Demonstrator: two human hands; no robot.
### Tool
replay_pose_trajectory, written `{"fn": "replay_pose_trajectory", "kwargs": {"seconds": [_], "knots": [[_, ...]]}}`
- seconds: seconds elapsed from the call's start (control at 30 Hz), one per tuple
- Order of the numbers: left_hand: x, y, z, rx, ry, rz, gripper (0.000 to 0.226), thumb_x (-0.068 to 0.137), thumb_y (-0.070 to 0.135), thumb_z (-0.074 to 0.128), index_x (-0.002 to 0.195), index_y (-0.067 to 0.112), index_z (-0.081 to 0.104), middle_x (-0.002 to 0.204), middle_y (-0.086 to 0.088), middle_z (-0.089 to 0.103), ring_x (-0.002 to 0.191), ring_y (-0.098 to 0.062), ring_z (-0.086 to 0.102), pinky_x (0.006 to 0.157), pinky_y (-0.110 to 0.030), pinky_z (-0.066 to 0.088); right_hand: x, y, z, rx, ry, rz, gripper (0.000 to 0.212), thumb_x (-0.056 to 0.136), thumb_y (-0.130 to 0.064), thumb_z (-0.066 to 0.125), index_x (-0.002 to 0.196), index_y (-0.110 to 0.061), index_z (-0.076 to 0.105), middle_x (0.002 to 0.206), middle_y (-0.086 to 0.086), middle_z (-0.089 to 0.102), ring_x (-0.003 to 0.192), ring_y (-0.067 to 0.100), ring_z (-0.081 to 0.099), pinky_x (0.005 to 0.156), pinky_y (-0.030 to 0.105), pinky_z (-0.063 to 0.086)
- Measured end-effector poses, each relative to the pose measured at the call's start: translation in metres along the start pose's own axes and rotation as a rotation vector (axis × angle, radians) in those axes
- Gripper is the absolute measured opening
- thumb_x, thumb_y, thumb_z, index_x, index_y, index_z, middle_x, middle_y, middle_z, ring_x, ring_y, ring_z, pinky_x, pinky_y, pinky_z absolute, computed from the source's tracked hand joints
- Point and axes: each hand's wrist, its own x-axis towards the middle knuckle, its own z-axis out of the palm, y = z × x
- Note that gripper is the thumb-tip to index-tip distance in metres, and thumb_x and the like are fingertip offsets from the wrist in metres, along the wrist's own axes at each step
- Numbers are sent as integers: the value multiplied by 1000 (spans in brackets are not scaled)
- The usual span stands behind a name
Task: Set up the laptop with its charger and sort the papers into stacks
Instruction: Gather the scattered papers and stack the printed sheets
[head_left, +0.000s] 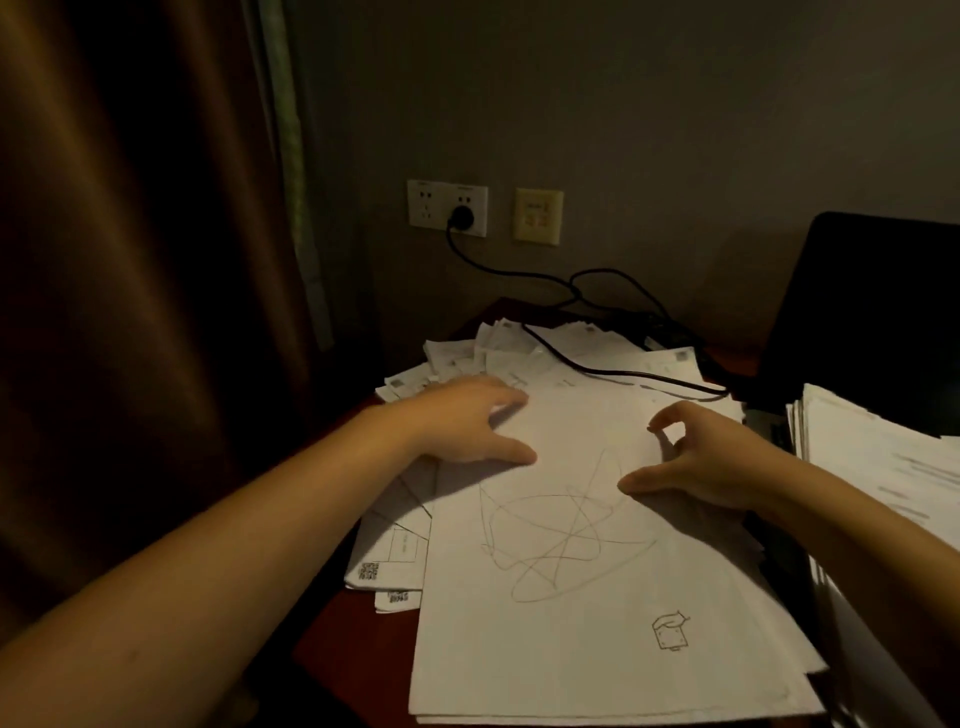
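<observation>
On a dim red-brown desk (337, 654), both my hands lie on a loose pile of papers (519, 353); its top sheet (571, 660) is white, crossed by a looping pencil scribble, with a small box-like doodle (671, 631) toward 5 o'clock; my left hand (462, 421) presses flat at the sheet's 10 o'clock corner, fingers straight and spread, gripping nothing; my right hand (701, 467) rests at 2 o'clock, fingers half curled, thumb well apart from them, nothing held; a neater stack (883, 457) sits at 3 o'clock, below the dark, open laptop (872, 312); the black charger cable (597, 368) crosses the pile's far sheets from a plug (461, 218) in the wall socket (431, 205) at 12 o'clock; sheets at 8 o'clock carry square printed codes (370, 570); the small print is too blurred to read.
</observation>
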Motion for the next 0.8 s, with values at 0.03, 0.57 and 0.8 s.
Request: {"fn": "replay_pose_trajectory", "kwargs": {"seconds": [0.03, 0.57, 0.8], "knots": [[5, -7, -5, -2, -31, -67, 92, 82, 74, 60, 158, 36, 23, 165, 7, 21, 150, -21, 23, 120, -44, 22, 2, -1, -1, 23, -2, 26, 95, 62, -51, 87, 140, -22, 42, 131, 10, 56, 96, 22, 56, 70, 27, 51], [6, -39, -13, -652, 37, -203, 40, 77, 22, 86, 111, 32, 69, 109, 11, 72, 103, -12, 67, 94, -33, 53, -1, 3, 0, 117, 53, -105, 40, 79, -30, 82, 109, -21, 59, 100, -5, 62, 95, 19, 61, 78, 27, 51], [-9, -36, -14, -932, 240, -96, 33, 83, 17, 81, 108, 34, 66, 108, 10, 72, 102, -12, 69, 89, -34, 58, -6, 9, -7, 268, 171, -281, 40, 76, -36, 82, 111, -28, 64, 98, -16, 64, 86, 6, 63, 61, 12, 51]]}}
